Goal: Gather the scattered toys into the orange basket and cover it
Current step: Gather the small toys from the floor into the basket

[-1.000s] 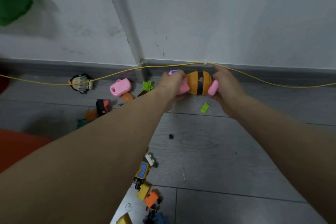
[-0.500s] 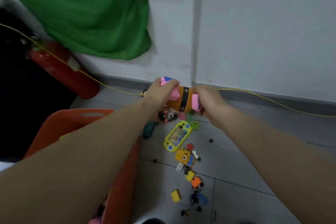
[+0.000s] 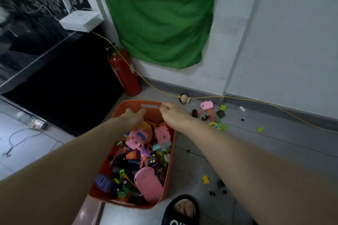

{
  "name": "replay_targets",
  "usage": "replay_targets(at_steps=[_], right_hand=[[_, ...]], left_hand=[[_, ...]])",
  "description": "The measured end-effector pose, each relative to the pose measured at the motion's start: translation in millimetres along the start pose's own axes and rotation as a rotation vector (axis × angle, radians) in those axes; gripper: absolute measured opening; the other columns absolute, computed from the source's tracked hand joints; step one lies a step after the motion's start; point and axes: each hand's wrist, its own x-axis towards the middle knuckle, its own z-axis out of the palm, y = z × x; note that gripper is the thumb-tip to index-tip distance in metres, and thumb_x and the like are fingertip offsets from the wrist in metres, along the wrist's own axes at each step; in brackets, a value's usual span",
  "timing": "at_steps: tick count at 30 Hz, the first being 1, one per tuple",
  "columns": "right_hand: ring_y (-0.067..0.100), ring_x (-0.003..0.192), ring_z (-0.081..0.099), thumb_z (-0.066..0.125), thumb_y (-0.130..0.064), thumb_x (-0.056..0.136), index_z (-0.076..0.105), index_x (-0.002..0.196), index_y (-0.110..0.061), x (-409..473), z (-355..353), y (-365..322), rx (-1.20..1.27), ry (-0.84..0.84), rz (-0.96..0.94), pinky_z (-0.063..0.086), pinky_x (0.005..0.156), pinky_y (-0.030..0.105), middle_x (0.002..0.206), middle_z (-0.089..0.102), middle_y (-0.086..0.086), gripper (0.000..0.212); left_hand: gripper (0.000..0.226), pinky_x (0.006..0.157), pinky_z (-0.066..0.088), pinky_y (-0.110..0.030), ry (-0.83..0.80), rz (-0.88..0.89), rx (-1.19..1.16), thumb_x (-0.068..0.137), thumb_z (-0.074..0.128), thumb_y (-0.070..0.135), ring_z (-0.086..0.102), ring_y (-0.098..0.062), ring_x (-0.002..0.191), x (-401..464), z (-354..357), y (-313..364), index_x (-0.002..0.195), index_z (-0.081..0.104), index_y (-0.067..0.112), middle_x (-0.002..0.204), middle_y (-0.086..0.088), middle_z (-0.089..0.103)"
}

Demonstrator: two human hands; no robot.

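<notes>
The orange basket (image 3: 165,179) stands on the grey tile floor (image 3: 274,151), heaped with toys, an orange and pink toy (image 3: 144,131) lying on top at its far end. Both hands hover over that end holding nothing: the left hand (image 3: 134,116) has relaxed, spread fingers, the right hand (image 3: 172,113) loosely bent ones. More toys (image 3: 210,113) lie scattered along the white wall (image 3: 283,42), near a red fire extinguisher (image 3: 125,73) and a hanging green cloth (image 3: 161,14).

I see the basket (image 3: 117,111) at lower centre of the frame, toys heaped inside; the extinguisher (image 3: 126,75) stands behind it by the wall; loose toys (image 3: 210,113) lie on the floor (image 3: 265,144) to its right.
</notes>
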Motion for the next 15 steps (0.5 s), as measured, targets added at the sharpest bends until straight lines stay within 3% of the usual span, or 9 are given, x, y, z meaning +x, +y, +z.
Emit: replay_targets(at_steps=[3,6,8,10,15], right_hand=[[0.024,0.139,0.037,0.027,-0.035,0.104,0.042,0.146,-0.021,-24.0,-26.3,15.2,-0.07,0.052,0.028,0.029,0.108,0.028,0.154,0.04,0.005,0.047],[0.028,0.129,0.046,0.027,-0.027,0.104,0.055,0.13,-0.012,-47.4,-59.5,27.0,-0.158,0.136,0.054,0.035,0.099,0.029,0.143,0.05,0.012,0.041],[0.028,0.117,0.051,0.027,-0.023,0.103,0.059,0.112,-0.008,-65.0,-78.0,30.6,-0.186,0.173,0.08,0.037,0.092,0.031,0.125,0.056,0.016,0.036],[0.027,0.105,0.051,0.028,-0.021,0.103,0.057,0.099,-0.007,-84.8,-93.1,30.3,-0.207,0.2,0.093,0.034,0.08,0.029,0.11,0.054,0.02,0.033],[0.029,0.103,0.054,0.034,-0.027,0.099,0.057,0.098,-0.014,-123.6,-126.0,43.8,-0.251,0.289,0.108,0.036,0.078,0.029,0.119,0.062,0.014,0.026]], left_hand=[[0.066,0.1,0.038,-0.04,0.133,0.07,0.153,0.1,0.04,0.048,0.045,-0.04,0.127,-14.8,5.0,11.6,0.148,0.027,0.005,0.143,-0.025,0.042],[0.054,0.093,0.036,-0.032,0.087,0.203,0.217,0.105,0.035,0.034,0.044,-0.036,0.129,-43.5,8.3,46.2,0.146,0.027,0.0,0.142,-0.023,0.044],[0.052,0.098,0.039,-0.033,0.016,0.294,0.264,0.102,0.037,0.036,0.046,-0.038,0.126,-58.3,17.3,68.9,0.141,0.036,0.003,0.141,-0.022,0.043],[0.064,0.104,0.039,-0.043,-0.05,0.379,0.325,0.091,0.037,0.05,0.049,-0.04,0.121,-76.3,29.7,84.5,0.138,0.038,0.006,0.14,-0.024,0.042],[0.06,0.106,0.037,-0.04,-0.095,0.552,0.4,0.097,0.04,0.043,0.044,-0.037,0.131,-121.3,79.3,102.7,0.148,0.028,0.014,0.147,-0.021,0.042]])
